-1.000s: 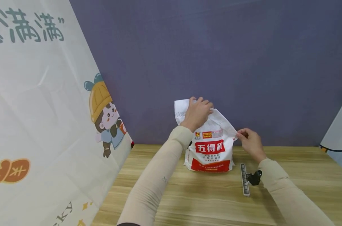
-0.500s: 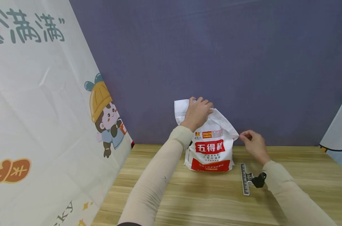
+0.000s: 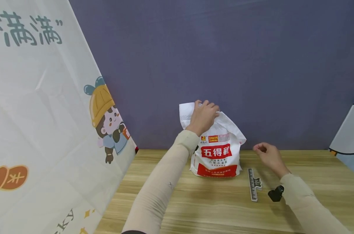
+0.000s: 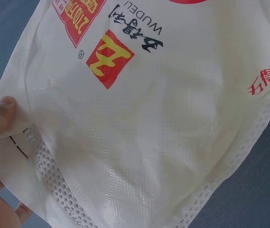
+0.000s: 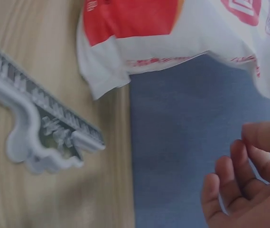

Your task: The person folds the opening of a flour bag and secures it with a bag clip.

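The left hand (image 3: pixel 203 117) is gripping the top of a white bag (image 3: pixel 215 151) near the worktop's back edge (image 3: pixel 310 151). The right hand (image 3: pixel 271 158), nearer and holding nothing, is hovering behind a clip (image 3: pixel 252 185) lying lengthwise back-to-front.

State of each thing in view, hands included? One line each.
White woven-plastic bag with red print: upright on the light wood-grain table, top bunched in the left hand, one upper corner free; can't tell if sealed.
Long dark bar clip with pale edging: lying on the table, apart from the bag; can't tell if shut.
Left hand: grip on the bag's top.
Right hand: grip holds nothing, fingers loosely curled, off the bag.
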Available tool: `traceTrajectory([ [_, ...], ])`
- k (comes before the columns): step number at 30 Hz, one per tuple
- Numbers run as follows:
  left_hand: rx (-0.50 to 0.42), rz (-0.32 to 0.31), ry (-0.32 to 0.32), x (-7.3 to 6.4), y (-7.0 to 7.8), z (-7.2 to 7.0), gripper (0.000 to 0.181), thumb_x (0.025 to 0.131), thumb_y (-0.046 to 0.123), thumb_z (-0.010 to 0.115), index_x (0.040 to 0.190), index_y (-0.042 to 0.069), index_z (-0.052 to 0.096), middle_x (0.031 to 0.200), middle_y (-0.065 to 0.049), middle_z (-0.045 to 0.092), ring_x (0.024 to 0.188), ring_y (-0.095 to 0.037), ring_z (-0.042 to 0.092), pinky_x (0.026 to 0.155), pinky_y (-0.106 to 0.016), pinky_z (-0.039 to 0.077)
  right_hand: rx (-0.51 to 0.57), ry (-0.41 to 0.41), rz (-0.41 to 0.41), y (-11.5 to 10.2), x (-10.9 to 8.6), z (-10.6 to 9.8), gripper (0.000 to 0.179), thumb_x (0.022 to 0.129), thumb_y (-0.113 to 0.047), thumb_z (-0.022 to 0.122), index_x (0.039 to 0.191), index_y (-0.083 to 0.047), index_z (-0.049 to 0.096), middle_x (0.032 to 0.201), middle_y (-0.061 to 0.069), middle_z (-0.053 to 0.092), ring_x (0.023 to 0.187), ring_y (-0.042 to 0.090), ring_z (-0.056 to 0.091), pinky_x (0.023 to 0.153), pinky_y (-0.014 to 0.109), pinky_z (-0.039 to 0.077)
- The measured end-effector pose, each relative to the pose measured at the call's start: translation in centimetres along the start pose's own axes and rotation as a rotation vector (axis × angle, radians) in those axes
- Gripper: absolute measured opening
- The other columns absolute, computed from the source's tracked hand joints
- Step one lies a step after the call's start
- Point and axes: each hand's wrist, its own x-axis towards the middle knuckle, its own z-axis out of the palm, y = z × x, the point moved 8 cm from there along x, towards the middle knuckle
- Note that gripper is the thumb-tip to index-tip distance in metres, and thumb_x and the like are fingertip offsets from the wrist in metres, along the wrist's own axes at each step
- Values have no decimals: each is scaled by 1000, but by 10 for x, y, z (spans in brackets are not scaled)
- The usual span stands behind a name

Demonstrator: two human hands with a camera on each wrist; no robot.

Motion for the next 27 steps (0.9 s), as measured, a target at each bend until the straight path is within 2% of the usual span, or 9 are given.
traceTrajectory([
  [6, -7, -10, -8, -1, -1, 0, 26, 99, 40, 49, 118, 31, 64, 116, 13, 67, 109, -10, 54, 106, -43, 34, -31, -144, 33, 18, -15, 13, 26, 98, -24, 54, 100, 0, 64, 98, 18, 67, 83, 21, 56, 67, 29, 41],
  [13, -13, -2, -19, -1, -1, -1, 27, 99, 41, 48, 119, 31, 64, 118, 13, 66, 110, -10, 54, 107, -44, 33, -33, -229, 49, 32, -34, 19, 25, 96, -23, 56, 99, 1, 64, 92, 13, 67, 76, 15, 53, 64, 28, 41],
  [21, -16, -8, -9, 0, -3, -4, 26, 99, 40, 48, 118, 31, 64, 118, 14, 66, 110, -10, 54, 106, -43, 33, -64, -413, 123, 49, -57, 36, 23, 94, -24, 58, 90, -2, 61, 85, 5, 62, 72, 16, 49, 60, 29, 40],
  [27, -16, -11, 6, -1, -5, -5, 26, 99, 41, 49, 117, 31, 64, 116, 14, 67, 108, -10, 54, 105, -43, 34, -76, -456, 176, 49, -68, 41, 27, 92, -29, 62, 85, -3, 59, 72, 1, 53, 66, 17, 47, 56, 29, 37],
])
